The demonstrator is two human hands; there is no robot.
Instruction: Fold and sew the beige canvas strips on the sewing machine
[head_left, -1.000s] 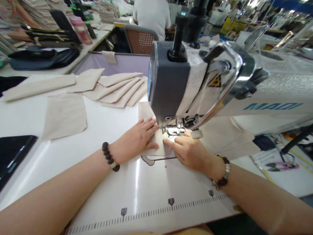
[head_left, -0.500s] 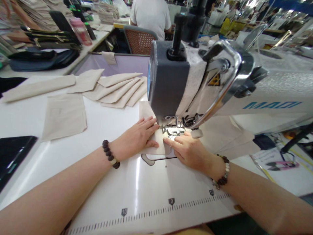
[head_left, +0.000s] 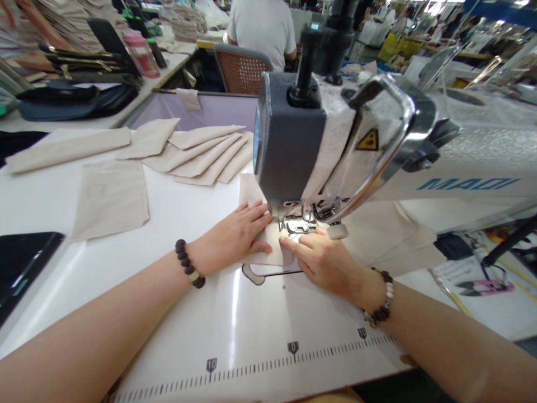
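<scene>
A beige fabric piece (head_left: 268, 256) lies under the presser foot (head_left: 298, 225) of the sewing machine (head_left: 289, 140). My left hand (head_left: 241, 232) rests flat on this fabric to the left of the foot, fingers stretched out. On the near right side of the foot, my right hand (head_left: 323, 254) presses down with its index finger extended against the fabric edge; its other fingers are partly bent, and no object shows in them. The needle's tip is too small to make out. The machine's head hides the far part of the fabric.
Several beige pieces (head_left: 205, 154) are fanned out at the back left, with a single square piece (head_left: 111, 201) nearer. More fabric (head_left: 386, 235) lies right of the machine. Pink thread snips (head_left: 486, 287) sit at far right, a dark device (head_left: 25, 268) at left. A person (head_left: 262, 31) sits ahead.
</scene>
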